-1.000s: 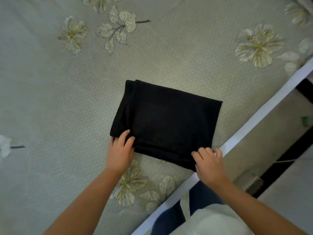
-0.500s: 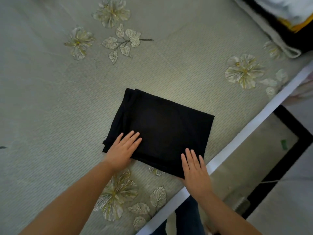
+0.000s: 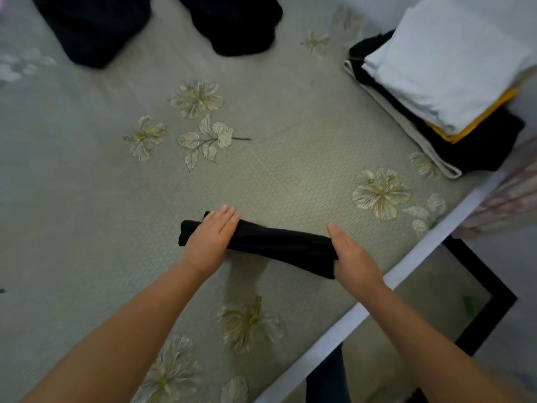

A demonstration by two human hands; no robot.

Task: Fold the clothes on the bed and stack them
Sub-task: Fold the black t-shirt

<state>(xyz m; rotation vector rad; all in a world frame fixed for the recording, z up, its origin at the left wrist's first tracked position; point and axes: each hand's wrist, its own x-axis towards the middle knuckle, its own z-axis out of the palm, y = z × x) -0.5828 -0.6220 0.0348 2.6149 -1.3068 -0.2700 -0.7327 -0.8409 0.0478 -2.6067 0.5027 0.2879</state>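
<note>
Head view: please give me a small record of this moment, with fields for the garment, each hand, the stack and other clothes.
garment: black folded garment, a narrow bundle on the bed
left hand: left hand flat over its left end, fingers straight
right hand: right hand at its right end, fingers straight
stack: folded stack at far right, white piece on top
other clothes: two dark garments at the far edge

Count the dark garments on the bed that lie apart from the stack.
3: one black garment held between the left hand and right hand, two dark piles at the far edge. More may lie out of view.
</note>
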